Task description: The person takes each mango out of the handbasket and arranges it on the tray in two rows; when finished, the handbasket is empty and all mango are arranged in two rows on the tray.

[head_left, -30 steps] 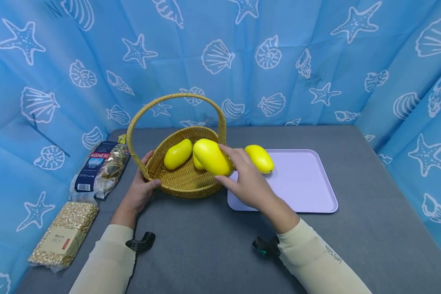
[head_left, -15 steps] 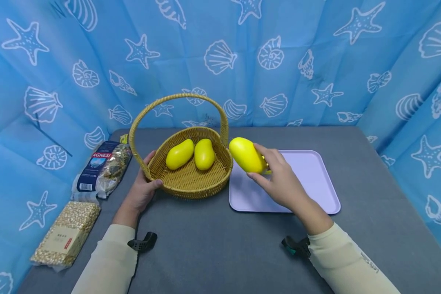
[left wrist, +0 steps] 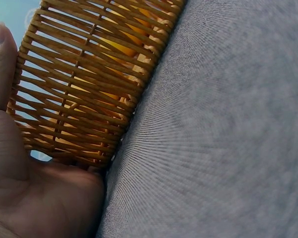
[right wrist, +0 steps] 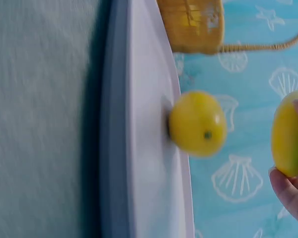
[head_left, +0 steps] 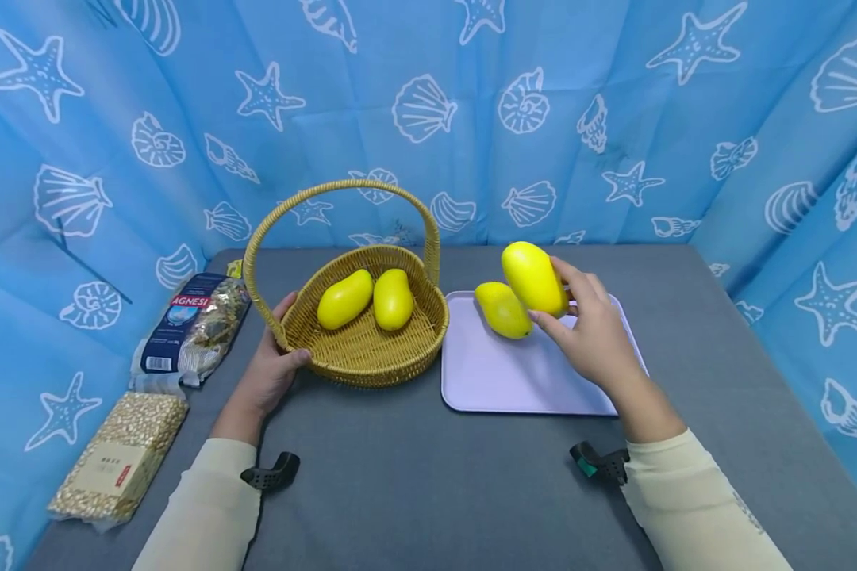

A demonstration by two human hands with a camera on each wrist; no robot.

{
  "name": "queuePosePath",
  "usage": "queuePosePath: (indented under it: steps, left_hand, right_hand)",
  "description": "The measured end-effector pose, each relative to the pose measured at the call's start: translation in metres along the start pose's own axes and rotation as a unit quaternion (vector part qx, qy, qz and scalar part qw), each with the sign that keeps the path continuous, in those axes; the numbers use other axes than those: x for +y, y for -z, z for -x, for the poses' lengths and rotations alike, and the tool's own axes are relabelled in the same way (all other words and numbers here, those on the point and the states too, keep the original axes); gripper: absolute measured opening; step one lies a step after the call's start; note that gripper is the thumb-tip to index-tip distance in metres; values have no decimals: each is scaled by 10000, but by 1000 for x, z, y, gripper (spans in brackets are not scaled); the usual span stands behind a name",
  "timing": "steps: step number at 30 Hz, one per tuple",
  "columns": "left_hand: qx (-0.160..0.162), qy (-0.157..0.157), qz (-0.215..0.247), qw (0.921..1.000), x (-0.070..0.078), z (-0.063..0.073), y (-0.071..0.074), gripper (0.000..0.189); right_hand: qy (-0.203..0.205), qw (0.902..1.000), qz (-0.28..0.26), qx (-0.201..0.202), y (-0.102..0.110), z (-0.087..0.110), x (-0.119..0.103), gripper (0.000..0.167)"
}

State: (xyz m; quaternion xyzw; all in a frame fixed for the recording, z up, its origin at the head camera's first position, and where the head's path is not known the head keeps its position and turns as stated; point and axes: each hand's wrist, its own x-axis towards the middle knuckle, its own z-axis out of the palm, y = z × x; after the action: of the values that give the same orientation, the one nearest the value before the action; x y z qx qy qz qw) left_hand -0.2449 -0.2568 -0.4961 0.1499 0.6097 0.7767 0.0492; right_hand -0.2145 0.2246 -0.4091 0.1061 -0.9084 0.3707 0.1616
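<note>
Right hand (head_left: 591,337): grip spread to the width of a yellow, oval, smooth mango-like fruit (head_left: 534,277), pinched between thumb and fingers. Fruit is in the air above the pale lilac rectangular tray (head_left: 486,377); right wrist view shows a gap to the second yellow oval fruit (head_left: 503,311) lying on the tray.

Left hand (head_left: 271,371): grip closed on the side of the tan woven round basket (head_left: 378,375) with tall hoop handle, thumb at the rim. Two more yellow oval fruits (head_left: 393,300) lie inside, side by side. Basket sits on the grey table (head_left: 428,476), just left of the tray.
</note>
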Motion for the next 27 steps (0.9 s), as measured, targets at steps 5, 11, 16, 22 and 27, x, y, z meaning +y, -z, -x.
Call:
queuePosePath:
  steps: [5, 11, 16, 22, 27]
  left_hand:
    - [-87, 2, 148, 9999, 0, 0, 0, 92]
    - [-97, 19, 163, 9998, 0, 1, -1, 92]
    - [-85, 27, 175, 9998, 1, 1, -1, 92]
    - [-45, 65, 187, 9998, 1, 0, 0, 91]
    - [-35, 66, 222, 9997, 0, 0, 0, 92]
  right_hand:
    - [-366, 9991, 102, 179, 9, -3, 17, 84]
    - [-900, 9956, 242, 27, 10, -4, 34, 81]
    - [-1426, 9878, 388, -484, 7, -6, 46, 75]
    - [-1754, 9779, 594, -975, 4, -7, 56, 72]
    - [-1834, 9747, 636, -1112, 1, -7, 58, 74]
